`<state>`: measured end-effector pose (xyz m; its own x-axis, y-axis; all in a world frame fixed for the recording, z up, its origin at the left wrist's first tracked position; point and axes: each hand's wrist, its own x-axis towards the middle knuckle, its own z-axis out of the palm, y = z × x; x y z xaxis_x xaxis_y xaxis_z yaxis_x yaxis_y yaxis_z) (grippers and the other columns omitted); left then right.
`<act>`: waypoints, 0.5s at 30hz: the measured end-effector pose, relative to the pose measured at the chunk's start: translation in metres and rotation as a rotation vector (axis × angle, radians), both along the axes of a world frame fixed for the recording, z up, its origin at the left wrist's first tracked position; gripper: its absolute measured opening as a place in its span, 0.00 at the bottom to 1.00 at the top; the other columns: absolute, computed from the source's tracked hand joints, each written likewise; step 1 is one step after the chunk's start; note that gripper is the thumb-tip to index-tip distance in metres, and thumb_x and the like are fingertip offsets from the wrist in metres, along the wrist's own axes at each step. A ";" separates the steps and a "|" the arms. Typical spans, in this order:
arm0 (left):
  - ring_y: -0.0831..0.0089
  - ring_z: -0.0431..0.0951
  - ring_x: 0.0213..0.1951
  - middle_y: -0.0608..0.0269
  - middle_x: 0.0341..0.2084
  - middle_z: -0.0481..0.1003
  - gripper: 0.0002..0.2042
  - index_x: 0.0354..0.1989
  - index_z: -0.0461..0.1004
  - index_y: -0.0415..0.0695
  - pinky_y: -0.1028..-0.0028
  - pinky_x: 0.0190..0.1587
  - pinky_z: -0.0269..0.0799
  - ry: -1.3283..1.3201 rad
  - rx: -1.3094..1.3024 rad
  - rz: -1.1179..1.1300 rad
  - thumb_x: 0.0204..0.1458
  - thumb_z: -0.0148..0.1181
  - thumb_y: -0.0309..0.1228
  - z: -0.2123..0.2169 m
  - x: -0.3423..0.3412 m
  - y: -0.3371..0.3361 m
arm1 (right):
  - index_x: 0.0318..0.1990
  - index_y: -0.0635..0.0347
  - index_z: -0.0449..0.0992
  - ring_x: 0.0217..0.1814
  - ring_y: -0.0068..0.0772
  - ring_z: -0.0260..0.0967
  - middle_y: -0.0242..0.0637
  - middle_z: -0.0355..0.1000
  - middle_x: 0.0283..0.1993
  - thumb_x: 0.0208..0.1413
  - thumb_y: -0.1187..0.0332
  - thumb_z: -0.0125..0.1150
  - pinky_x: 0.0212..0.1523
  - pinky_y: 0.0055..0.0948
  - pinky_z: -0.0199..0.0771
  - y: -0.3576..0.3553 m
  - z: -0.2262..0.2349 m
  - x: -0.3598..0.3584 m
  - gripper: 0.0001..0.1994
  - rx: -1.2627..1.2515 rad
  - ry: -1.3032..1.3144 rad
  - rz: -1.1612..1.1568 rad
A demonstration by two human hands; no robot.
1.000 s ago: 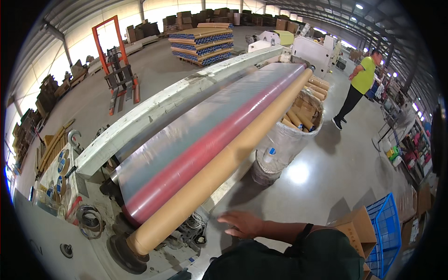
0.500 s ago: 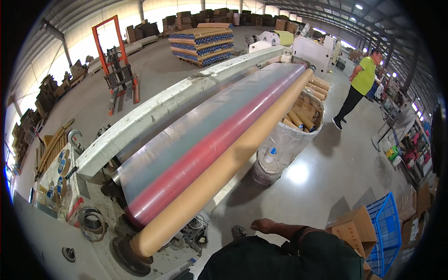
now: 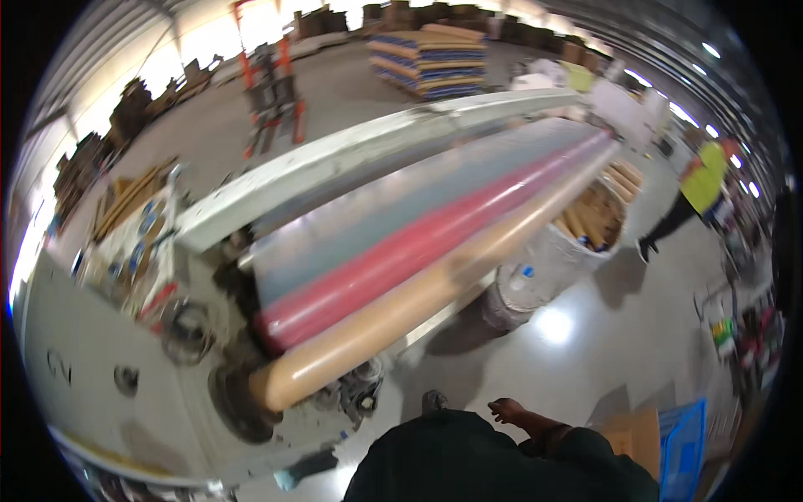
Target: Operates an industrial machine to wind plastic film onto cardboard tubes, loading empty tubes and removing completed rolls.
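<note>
My right hand (image 3: 505,410) hangs over the floor in front of my body, fingers slightly parted and nothing visible in it. It is apart from the machine. My left hand does not show. Beyond, a long brown cardboard tube (image 3: 368,333) lies across the machine, its near end at a dark round holder (image 3: 237,402). Alongside it runs a roll of shiny red film (image 3: 401,269), with a clear film sheet (image 3: 368,238) stretched behind it. The picture is smeared by motion.
A wrapped bin (image 3: 535,280) of cardboard tubes stands by the machine's right side. A person in a yellow-green shirt (image 3: 704,176) stands farther right. Near me at right are a cardboard box (image 3: 633,437) and a blue crate (image 3: 682,443). A pallet of tubes (image 3: 428,63) stands behind.
The view has swung leftward and down, so the machine appears farther right and more of its near left end shows. My right hand's fingers look more parted than before.
</note>
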<state>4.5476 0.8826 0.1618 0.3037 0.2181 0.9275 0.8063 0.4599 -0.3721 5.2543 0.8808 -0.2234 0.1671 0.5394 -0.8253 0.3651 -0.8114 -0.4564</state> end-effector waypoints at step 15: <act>0.51 0.73 0.51 0.38 0.59 0.61 0.32 0.65 0.43 0.35 0.56 0.56 0.71 -0.610 0.210 -0.426 0.54 0.52 0.16 0.014 0.070 0.014 | 0.55 0.65 0.67 0.41 0.39 0.74 0.46 0.72 0.47 0.59 0.50 0.51 0.40 0.37 0.73 0.026 0.015 -0.003 0.27 0.025 0.132 -0.025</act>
<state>4.6177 0.8961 0.1753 -0.2561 -0.0025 0.9667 0.9638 0.0757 0.2555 5.2516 0.9065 -0.2087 0.0719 0.5570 -0.8274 0.2800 -0.8075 -0.5192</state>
